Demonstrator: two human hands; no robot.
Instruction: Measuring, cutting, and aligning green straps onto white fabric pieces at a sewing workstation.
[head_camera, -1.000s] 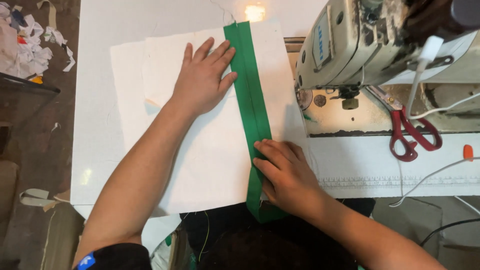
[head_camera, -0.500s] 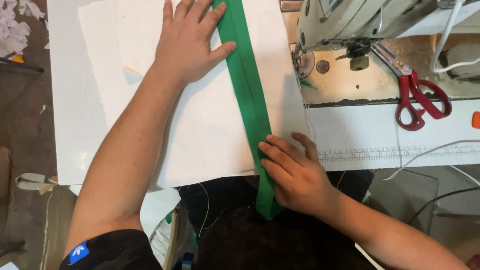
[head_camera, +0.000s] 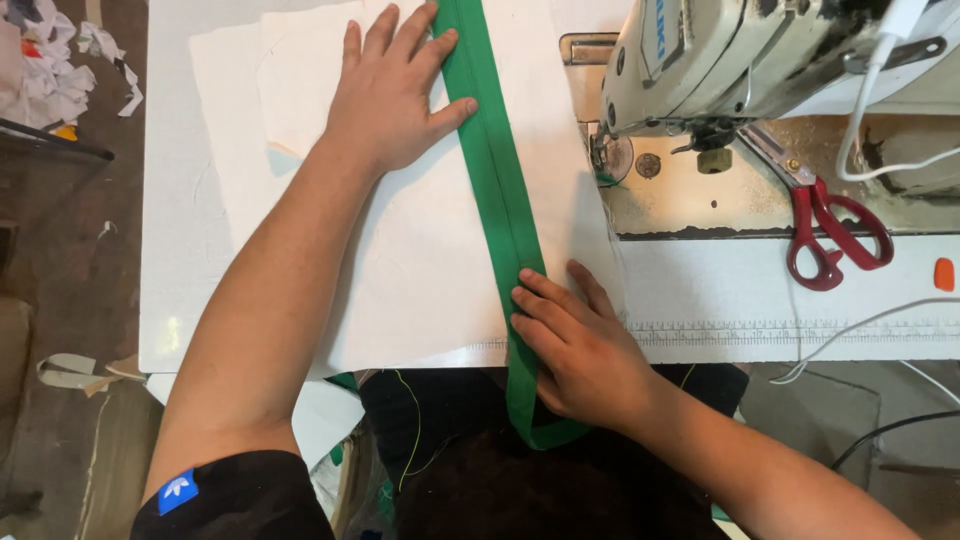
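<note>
A long green strip (head_camera: 497, 190) runs from the top centre of the frame down over white cloth (head_camera: 420, 260) on the table (head_camera: 175, 250), its lower end hanging off the near edge. The left hand (head_camera: 392, 95) lies flat and open at the upper centre, fingers spread, thumb touching the strip's left edge. The right hand (head_camera: 580, 345) presses flat on the strip's lower part, fingers extended, gripping nothing. At upper right stands a sewing machine (head_camera: 740, 60), with red scissors (head_camera: 835, 235) just below it.
</note>
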